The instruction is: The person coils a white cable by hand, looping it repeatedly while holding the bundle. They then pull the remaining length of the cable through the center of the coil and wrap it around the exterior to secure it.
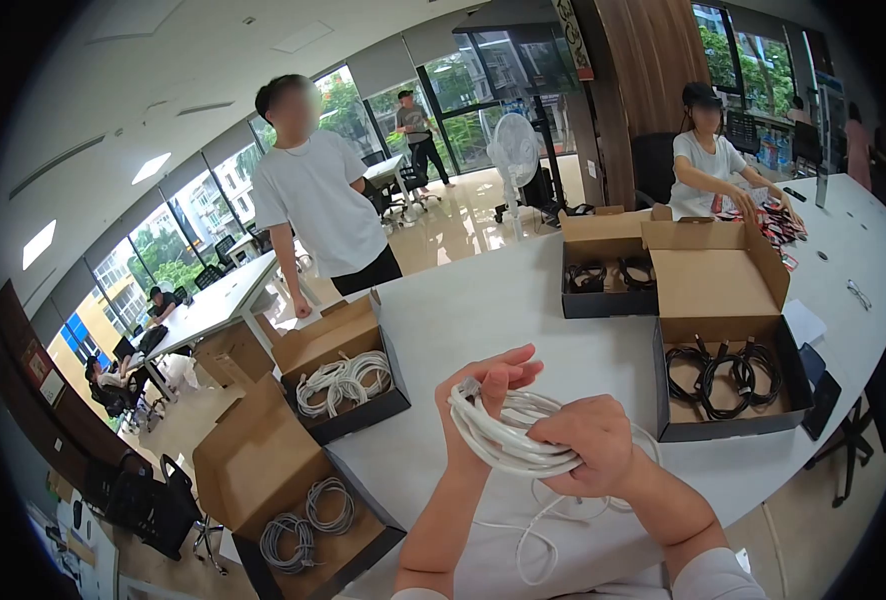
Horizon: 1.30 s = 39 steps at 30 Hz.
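A white network cable [508,432] is wound into a thick coil between my hands, above the table. My left hand [475,405] supports the coil's left side between thumb and palm, its fingers stretched to the right. A small plug end shows by the left thumb. My right hand [591,440] is closed round the coil's right side. A loose length of the same cable hangs in loops below the hands onto the table.
On the white table [473,310], open boxes hold white cables [345,382], grey cables [303,525] and black cables [725,380]. A farther box [611,280] holds more black cables. One person [318,200] stands across the table; another [708,160] handles items at right.
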Tool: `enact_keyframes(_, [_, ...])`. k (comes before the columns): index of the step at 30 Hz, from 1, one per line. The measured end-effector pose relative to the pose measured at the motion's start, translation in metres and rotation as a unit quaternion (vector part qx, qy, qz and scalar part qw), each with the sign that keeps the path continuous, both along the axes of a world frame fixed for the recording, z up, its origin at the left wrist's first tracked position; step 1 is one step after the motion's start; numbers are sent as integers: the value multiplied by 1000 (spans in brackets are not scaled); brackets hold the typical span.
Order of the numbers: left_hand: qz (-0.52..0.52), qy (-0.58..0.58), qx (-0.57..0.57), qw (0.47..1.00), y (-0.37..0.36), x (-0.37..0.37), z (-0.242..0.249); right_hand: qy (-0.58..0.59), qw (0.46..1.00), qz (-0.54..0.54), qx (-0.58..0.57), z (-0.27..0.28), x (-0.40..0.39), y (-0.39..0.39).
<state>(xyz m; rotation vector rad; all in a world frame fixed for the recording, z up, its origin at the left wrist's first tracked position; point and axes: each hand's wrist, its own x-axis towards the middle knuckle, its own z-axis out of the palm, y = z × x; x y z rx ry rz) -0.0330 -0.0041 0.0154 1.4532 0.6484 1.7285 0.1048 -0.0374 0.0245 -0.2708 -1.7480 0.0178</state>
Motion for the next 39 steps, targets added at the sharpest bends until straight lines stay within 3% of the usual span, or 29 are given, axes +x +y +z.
enact_keyframes(7, [-149, -51, -9, 987, 11, -11, -15, -14, 999, -13, -33, -7, -3, -6])
enact_keyframes(10, [-166, -112, -9, 980, 12, -22, -23, -98, 972, 72, -203, 6, 4, -15])
enact_keyframes(12, [-182, -190, -15, 965, 5, -18, -9, -44, 976, 120, -176, 19, 5, -10])
enact_keyframes(13, [-247, -285, -39, 925, 12, -26, -12, -16, 976, 145, -163, 22, 6, -8])
enact_keyframes(15, [-329, -321, -17, 888, 26, -39, -8, 68, 966, 145, -204, 9, 5, 5])
enact_keyframes(18, [-320, -364, -13, 874, 31, -50, -3, 165, 932, 165, -278, -10, 8, 23])
enact_keyframes(21, [-325, -389, -5, 862, 34, -61, -4, 29, 960, 47, -275, -2, 13, 23])
enact_keyframes(24, [-283, -375, 51, 881, 34, -66, -1, -66, 964, -47, -254, -14, 3, 24])
enact_keyframes(25, [-267, -366, 74, 888, 34, -69, 0, -138, 928, 9, -346, -13, 6, 26])
enact_keyframes(27, [-171, -380, 113, 902, 34, -73, -2, -272, 808, 122, -508, -6, 10, 29])
enact_keyframes(28, [-112, -387, 139, 905, 35, -76, -7, -238, 801, 202, -511, -15, 7, 34])
enact_keyframes(31, [-146, -482, 263, 823, 44, -70, -8, -91, 676, 393, -617, -15, 8, 41])
enact_keyframes(32, [4, -314, 301, 900, 35, -72, -7, -40, 641, 439, -629, -15, 11, 46])
enact_keyframes(33, [155, -130, 322, 925, 26, -71, -3, 10, 600, 483, -638, -14, 16, 50])
enact_keyframes(35, [249, -62, 400, 880, 24, -59, -1, 96, 528, 544, -645, -11, 21, 53])
enact_keyframes(37, [373, 3, 475, 797, 27, -47, -4, 165, 464, 583, -646, -7, 24, 50])
enact_keyframes(39, [353, 65, 506, 784, 17, -46, -3, 137, 504, 568, -636, -8, 24, 46])
